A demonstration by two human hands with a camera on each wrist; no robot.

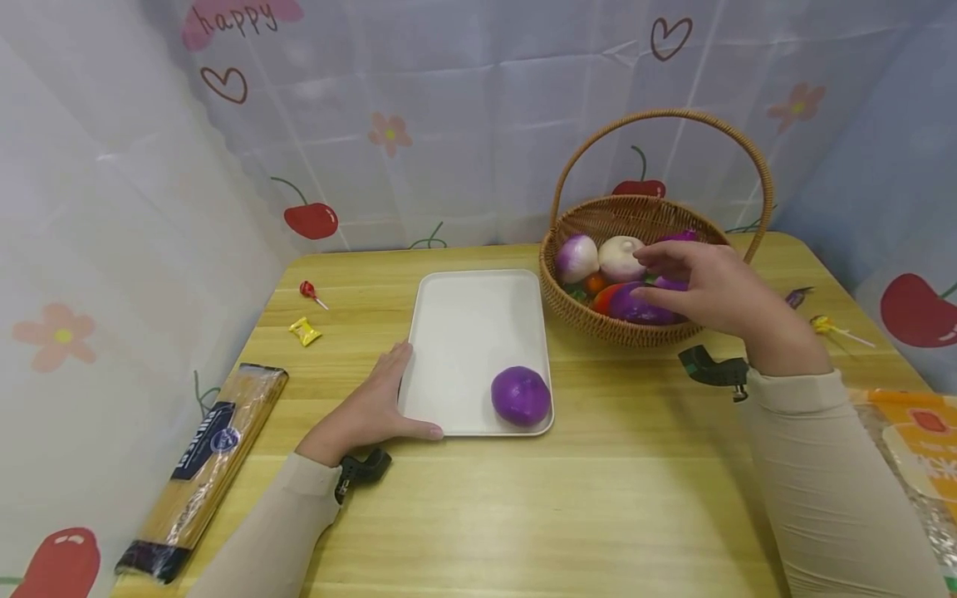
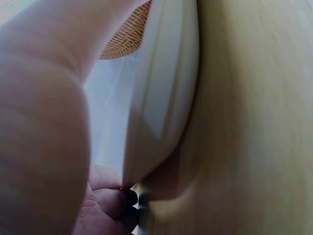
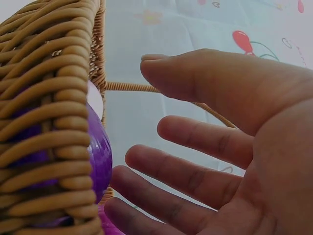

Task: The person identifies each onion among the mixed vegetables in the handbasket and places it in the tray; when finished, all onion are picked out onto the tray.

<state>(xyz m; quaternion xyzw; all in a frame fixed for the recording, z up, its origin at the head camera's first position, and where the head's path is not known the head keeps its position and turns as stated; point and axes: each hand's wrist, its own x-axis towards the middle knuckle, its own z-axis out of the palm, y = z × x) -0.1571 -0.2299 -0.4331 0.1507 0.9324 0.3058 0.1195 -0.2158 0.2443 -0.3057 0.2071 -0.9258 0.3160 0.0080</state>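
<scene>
A shallow white tray [image 1: 471, 324] lies on the table, with a glossy round purple vegetable [image 1: 520, 396] in its near right corner. My left hand [image 1: 374, 403] rests against the tray's near left corner, fingers along the left side and thumb at the front edge. In the left wrist view, fingertips show right at the tray's rim [image 2: 156, 98]. Over the wicker basket [image 1: 635, 332] my right hand [image 1: 706, 282] hovers with fingers spread and nothing in them. Beneath it are a purple vegetable [image 1: 640, 306], a white bulb [image 1: 620, 258] and a purple-and-white bulb [image 1: 576, 258].
The basket's tall handle [image 1: 673, 114] arches behind my right hand. A pack of dry noodles [image 1: 209, 465], a red lollipop [image 1: 308, 290] and a yellow wrapped candy [image 1: 305, 331] lie left. At right are a yellow lollipop [image 1: 822, 325] and an orange-labelled bag [image 1: 915, 440]. Printed curtains stand behind.
</scene>
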